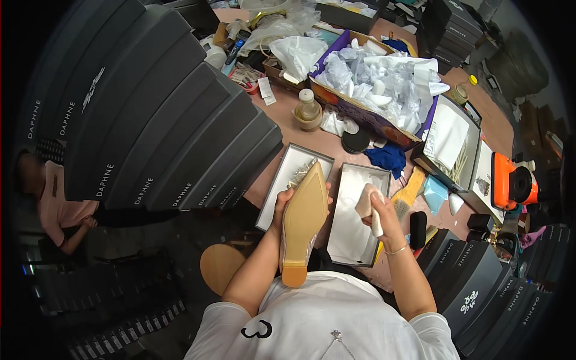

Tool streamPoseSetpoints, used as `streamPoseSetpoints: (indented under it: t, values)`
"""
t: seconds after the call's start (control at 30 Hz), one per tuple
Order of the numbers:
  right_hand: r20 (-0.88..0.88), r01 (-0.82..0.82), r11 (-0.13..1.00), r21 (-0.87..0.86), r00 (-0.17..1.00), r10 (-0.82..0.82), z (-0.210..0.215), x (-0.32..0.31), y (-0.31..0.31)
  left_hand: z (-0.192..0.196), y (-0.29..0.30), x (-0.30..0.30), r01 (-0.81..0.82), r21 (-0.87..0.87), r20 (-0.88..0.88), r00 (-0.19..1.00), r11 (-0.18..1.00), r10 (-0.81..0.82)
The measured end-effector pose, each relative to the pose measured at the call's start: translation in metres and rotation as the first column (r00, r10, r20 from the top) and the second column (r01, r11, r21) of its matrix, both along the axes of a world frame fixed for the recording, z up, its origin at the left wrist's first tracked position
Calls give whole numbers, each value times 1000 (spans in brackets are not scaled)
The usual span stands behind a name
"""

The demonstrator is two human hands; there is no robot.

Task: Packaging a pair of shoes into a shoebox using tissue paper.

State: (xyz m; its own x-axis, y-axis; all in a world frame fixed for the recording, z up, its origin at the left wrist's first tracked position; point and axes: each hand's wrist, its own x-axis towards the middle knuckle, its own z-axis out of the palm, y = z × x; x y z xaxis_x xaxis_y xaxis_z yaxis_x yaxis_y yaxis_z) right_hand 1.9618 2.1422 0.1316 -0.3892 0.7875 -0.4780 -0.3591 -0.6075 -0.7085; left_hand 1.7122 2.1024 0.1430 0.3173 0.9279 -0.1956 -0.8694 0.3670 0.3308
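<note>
A flat pointed shoe is held sole up in my left hand, its tan sole facing me, toe pointing away and the low brown heel near my shirt. My left fingers wrap round its sides. Farther right, my right hand is closed on a crumpled whitish cloth, apart from the shoe. Beneath the shoe lies a grey shoebox part, with something silvery and strappy showing by the toe. Beside it an open box with white lining sits under my right hand.
Stacked dark shoeboxes tower at the left, with more boxes at lower right. A purple-edged carton of crumpled plastic stands at the back, near a glass bottle, a blue cloth and a brush. Another person is at far left.
</note>
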Motion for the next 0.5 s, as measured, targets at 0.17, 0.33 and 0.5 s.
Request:
streamPoseSetpoints:
  t: [0.17, 0.33, 0.5]
  values:
    - [312, 261, 945, 196, 897, -313, 0, 50, 23, 13, 16, 13, -44, 24, 62, 997, 999, 42]
    - [735, -125, 753, 646, 367, -570, -27, 84, 45, 9, 25, 21, -17, 33, 64, 998, 999, 15]
    - [355, -240, 903, 355, 929, 108, -18, 12, -4, 2, 38, 33, -91, -30, 56, 994, 995, 92]
